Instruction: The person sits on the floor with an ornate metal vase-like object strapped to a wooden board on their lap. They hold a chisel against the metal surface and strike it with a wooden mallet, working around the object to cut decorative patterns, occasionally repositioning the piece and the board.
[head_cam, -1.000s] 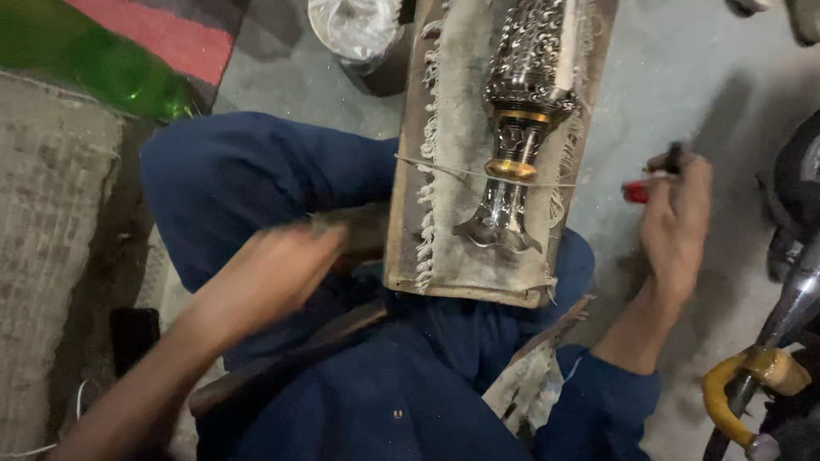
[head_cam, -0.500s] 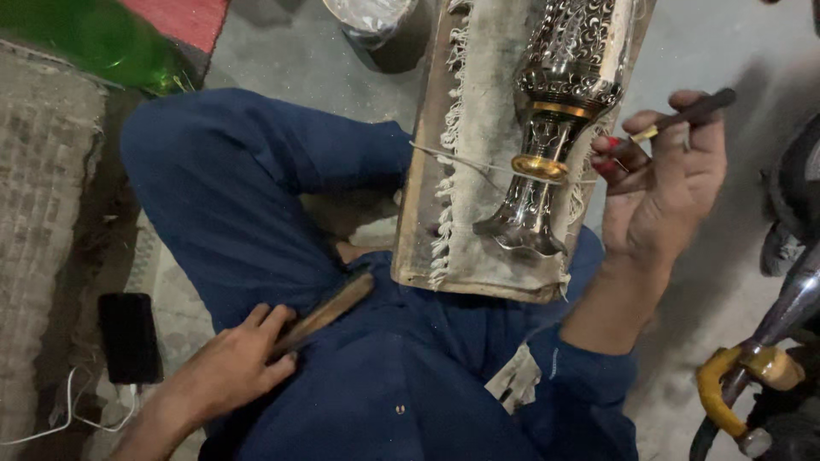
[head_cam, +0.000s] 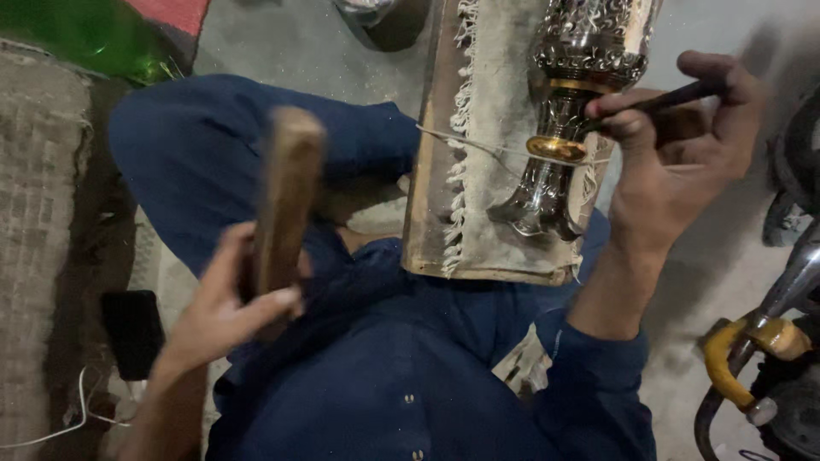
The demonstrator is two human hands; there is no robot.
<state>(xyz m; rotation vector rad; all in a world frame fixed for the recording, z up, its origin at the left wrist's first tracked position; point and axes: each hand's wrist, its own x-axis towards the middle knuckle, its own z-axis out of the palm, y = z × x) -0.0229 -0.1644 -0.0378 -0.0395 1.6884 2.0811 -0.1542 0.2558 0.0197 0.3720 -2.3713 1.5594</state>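
I sit cross-legged on the floor [head_cam: 325, 43] in dark blue clothes, looking down at my lap. My left hand [head_cam: 226, 307] is closed around the lower end of a wooden mallet [head_cam: 286, 201], fingers wrapped over the handle, and the blurred wooden length stands raised above my left thigh, well apart from the work. My right hand [head_cam: 675, 145] pinches a thin dark chisel [head_cam: 662, 102] between thumb and forefinger, the other fingers curled beside them. The tool lies almost level, and its tip sits at the stem of the ornate metal vase [head_cam: 568, 111], just above the golden band on its neck.

The vase lies on its side on a fringed cloth pad [head_cam: 495, 171], its flared silver foot pointing toward me and its embossed body running off the top of the view. The pad covers a wooden board [head_cam: 423, 196] that rests across my knee. A thin cord [head_cam: 478, 147] crosses the pad and the vase stem.

To my left a dark phone [head_cam: 132, 333] lies beside a woven mat [head_cam: 38, 213], with a white cable [head_cam: 77, 410] trailing near it. A yellow and metal machine part [head_cam: 752, 350] stands at my right.
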